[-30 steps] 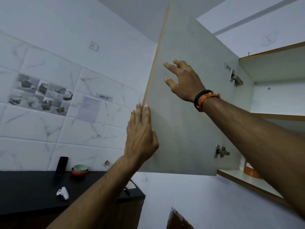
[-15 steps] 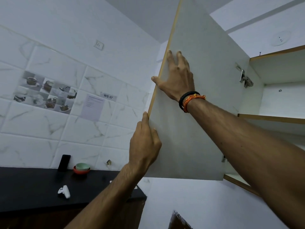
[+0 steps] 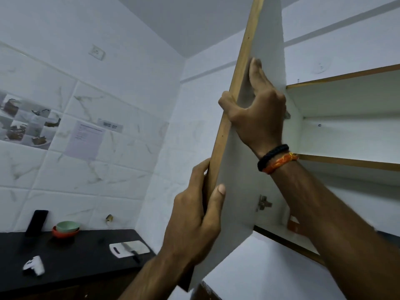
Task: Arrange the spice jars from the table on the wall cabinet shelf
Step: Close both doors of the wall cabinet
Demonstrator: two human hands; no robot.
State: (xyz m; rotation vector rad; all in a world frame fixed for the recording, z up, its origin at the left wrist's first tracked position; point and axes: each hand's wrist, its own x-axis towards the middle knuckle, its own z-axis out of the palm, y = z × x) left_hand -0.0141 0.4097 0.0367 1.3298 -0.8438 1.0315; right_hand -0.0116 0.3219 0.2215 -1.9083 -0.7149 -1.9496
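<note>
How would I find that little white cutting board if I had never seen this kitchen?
Start at the black counter under the tiled wall, bottom left. Follow it to its right end, near the corner of the room, where the white cutting board lies flat with a knife across it. It is the only flat white slab there; the stacked bowls stand further left by the wall.

Around me I see white marble-patterned wall tiles (image 3: 91, 169), a white wall socket (image 3: 97, 52), a plain white ceiling (image 3: 184, 22) and a black desk (image 3: 75, 256) along the wall.
</note>
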